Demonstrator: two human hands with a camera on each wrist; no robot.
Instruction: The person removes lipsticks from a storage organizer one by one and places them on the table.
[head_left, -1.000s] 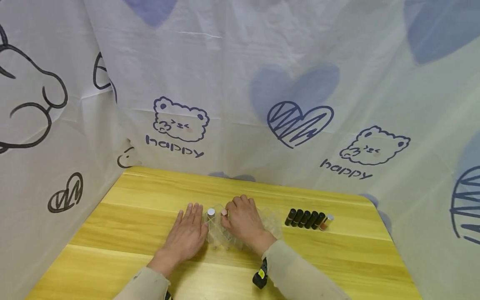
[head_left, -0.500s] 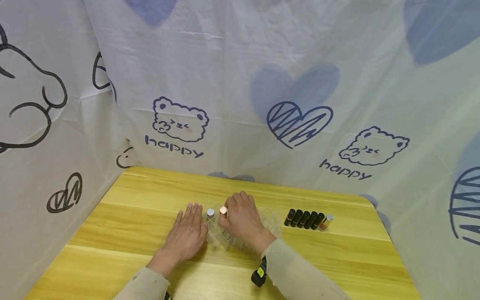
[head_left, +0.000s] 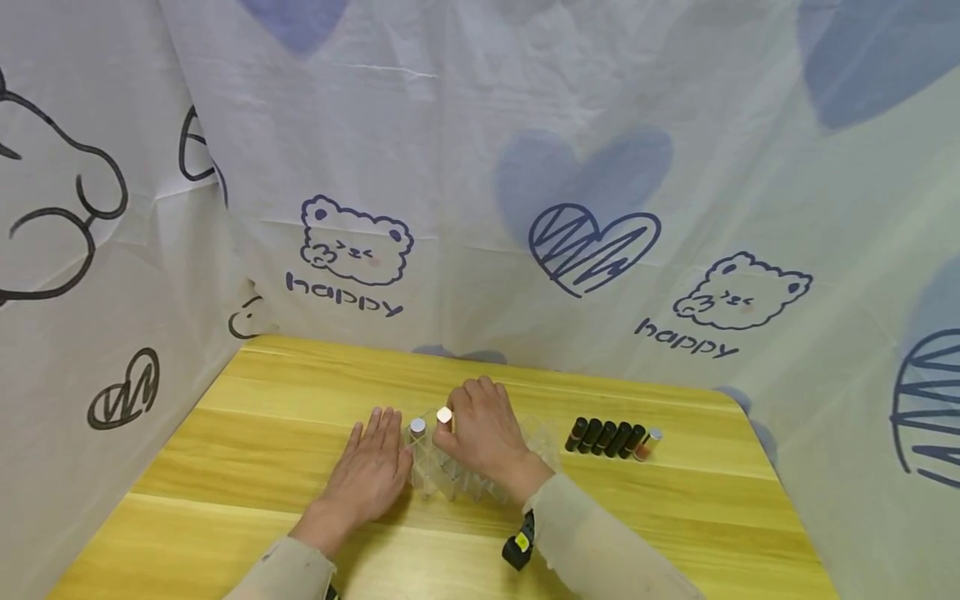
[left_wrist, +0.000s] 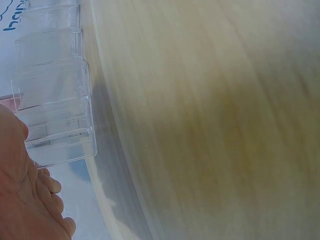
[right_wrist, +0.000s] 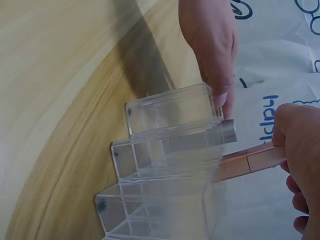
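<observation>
My right hand (head_left: 483, 429) pinches a rose-gold lipstick tube (right_wrist: 250, 161) by its upper end. The tube's lower part sits behind the clear wall of a stepped transparent lipstick holder (right_wrist: 165, 150), and it leans slightly in the right wrist view. Beside it in the holder stands a tube with a silver cap (head_left: 417, 427). My left hand (head_left: 367, 462) lies with straight fingers along the holder's left side, its thumb right at the wall. In the left wrist view the holder (left_wrist: 55, 100) shows from its side, and the left hand (left_wrist: 25, 185) overlaps its lower corner.
To the right on the wooden table (head_left: 247, 467), several black lipstick tubes (head_left: 605, 437) form a row, with a silver-capped tube (head_left: 648, 445) at its end. A printed white cloth (head_left: 465, 167) hangs behind the table and along its sides.
The right hand has risen a little with the rose-gold tube, whose capped end now stands higher above the holder. The left hand stays in place. The head view has shifted slightly.
</observation>
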